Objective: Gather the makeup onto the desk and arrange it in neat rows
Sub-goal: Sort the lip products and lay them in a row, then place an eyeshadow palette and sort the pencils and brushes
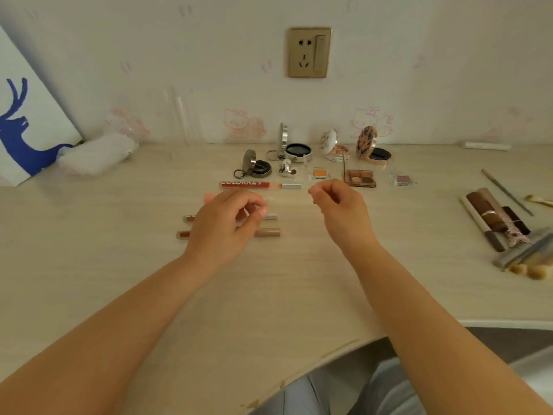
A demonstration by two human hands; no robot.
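Bench point(119, 280): compacts point(296, 151), palettes point(359, 178) and lipsticks point(244, 184) rowed below the wall socket point(309, 52). Brushes point(502, 223) right of it (unsorted). Left hand point(227, 223) and right hand point(338, 202): loosely curled, holding nothing.

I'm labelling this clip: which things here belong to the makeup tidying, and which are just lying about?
Job: open compacts, eyeshadow palette, lip tubes, brush bundle.
Lying about: deer picture, plastic bag, wall socket.

Matt wood-grain desk point(119, 265); shiny metal compact point(256, 166).
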